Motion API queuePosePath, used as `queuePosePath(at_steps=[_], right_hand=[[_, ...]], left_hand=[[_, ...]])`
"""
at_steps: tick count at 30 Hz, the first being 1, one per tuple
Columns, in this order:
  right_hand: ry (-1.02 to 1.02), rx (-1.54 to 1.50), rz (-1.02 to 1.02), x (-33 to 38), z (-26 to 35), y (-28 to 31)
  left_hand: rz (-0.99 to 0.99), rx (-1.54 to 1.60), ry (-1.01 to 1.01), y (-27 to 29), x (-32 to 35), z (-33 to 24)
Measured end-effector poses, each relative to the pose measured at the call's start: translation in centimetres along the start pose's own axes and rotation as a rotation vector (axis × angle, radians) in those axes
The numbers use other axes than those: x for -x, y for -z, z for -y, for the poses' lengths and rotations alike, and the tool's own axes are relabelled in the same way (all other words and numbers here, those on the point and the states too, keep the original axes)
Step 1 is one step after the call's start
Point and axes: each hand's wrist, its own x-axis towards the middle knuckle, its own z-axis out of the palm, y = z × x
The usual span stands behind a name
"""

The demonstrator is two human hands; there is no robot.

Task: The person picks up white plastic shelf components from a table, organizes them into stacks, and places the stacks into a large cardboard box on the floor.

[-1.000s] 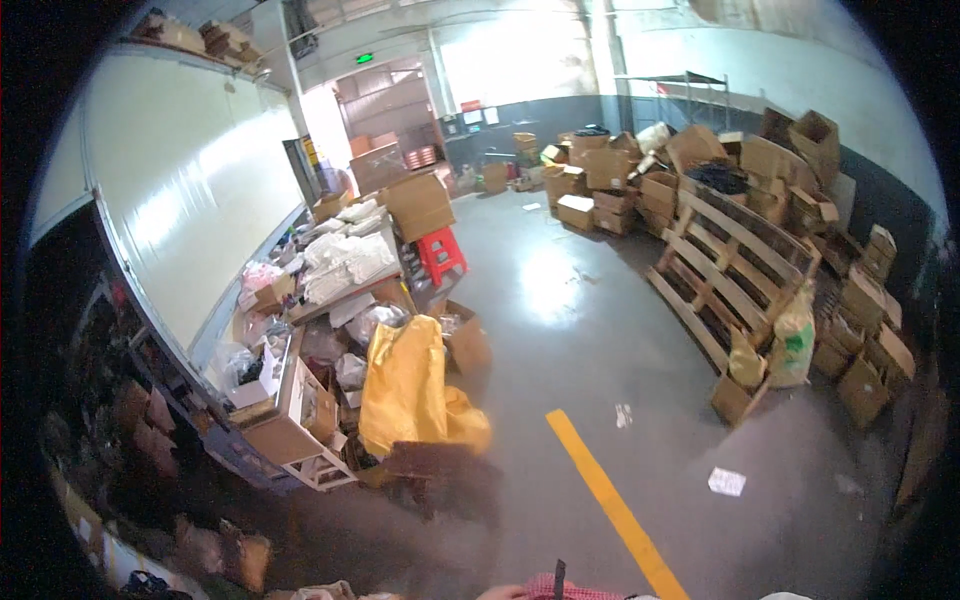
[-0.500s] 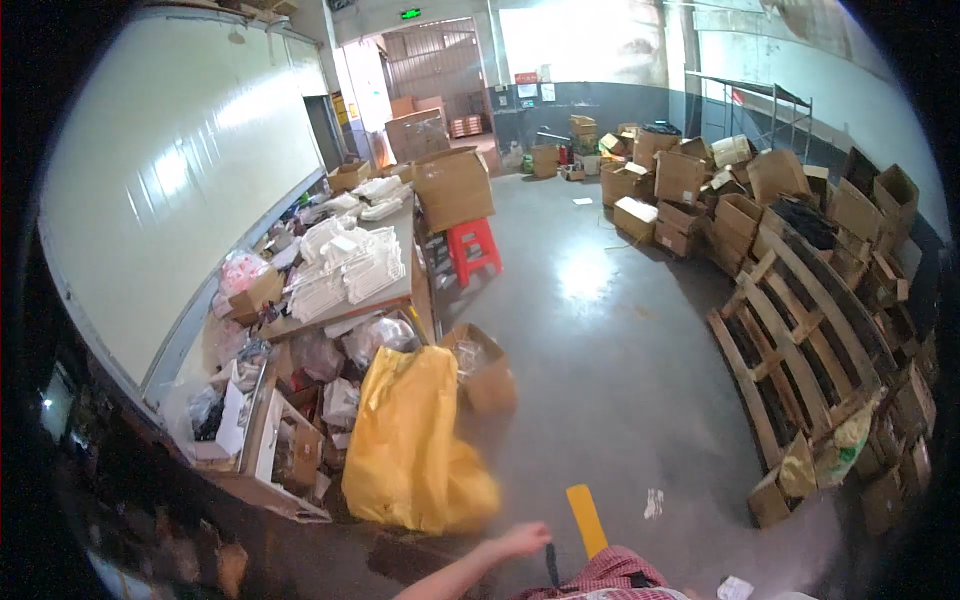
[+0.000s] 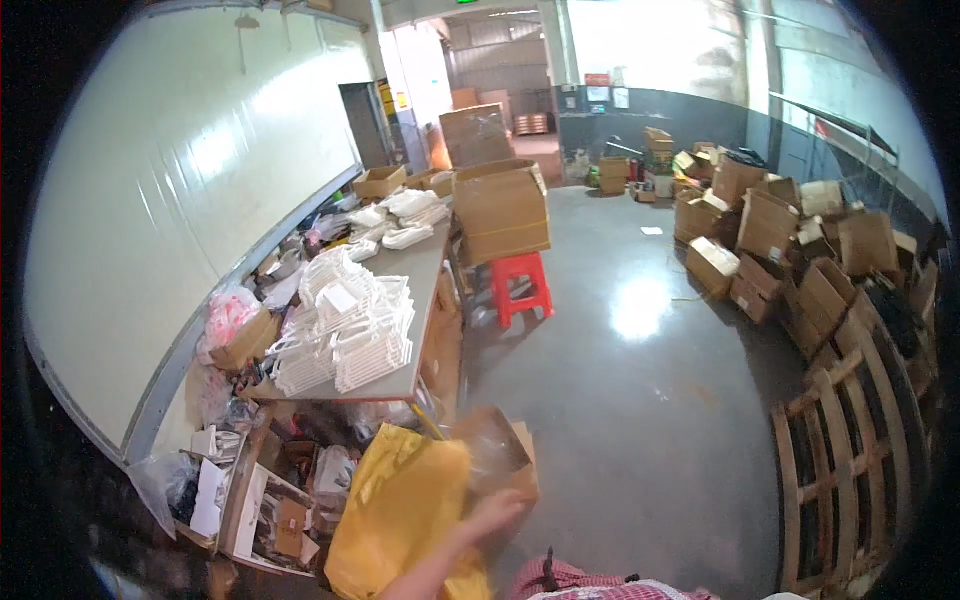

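My left hand (image 3: 497, 512) reaches forward from the lower edge, with its bare forearm in front of a large yellow sack (image 3: 395, 500). The hand is smeared by motion, so its fingers do not show clearly. It overlaps the lower side of an open cardboard box (image 3: 522, 465) on the floor; whether it touches the box I cannot tell. The yellow sack stands slumped against the near end of the worktable. My right hand is outside the view. Red-and-white checked clothing (image 3: 565, 580) shows at the bottom.
A worktable (image 3: 425, 290) on the left bears stacks of white hangers (image 3: 345, 325). Beyond it a large carton (image 3: 500, 210) rests on a red stool (image 3: 522, 290). A wooden pallet (image 3: 850, 450) leans at right, before piled cartons (image 3: 770, 225). Grey floor (image 3: 640, 420) lies between.
The view has shifted, bringing the table and yellow sack nearer. My left hand has moved forward from beside my clothing to in front of the sack and the floor box.
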Motion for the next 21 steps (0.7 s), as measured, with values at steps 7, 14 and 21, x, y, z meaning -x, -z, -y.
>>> queuePosePath(at_steps=[7,14,21], right_hand=[[0.362,-0.12,-0.586,-27.6,24.1,32.6],[0.342,-0.279,-0.324,-37.3,42.5,40.0],[0.404,0.269,-0.013,-42.5,52.6,41.4]], left_hand=[[-0.796,0.357,0.38,18.0,-9.2,11.8],[-1.198,0.276,0.429,37.8,-21.0,12.8],[-1.421,-0.232,0.921,54.9,-30.1,17.2]])
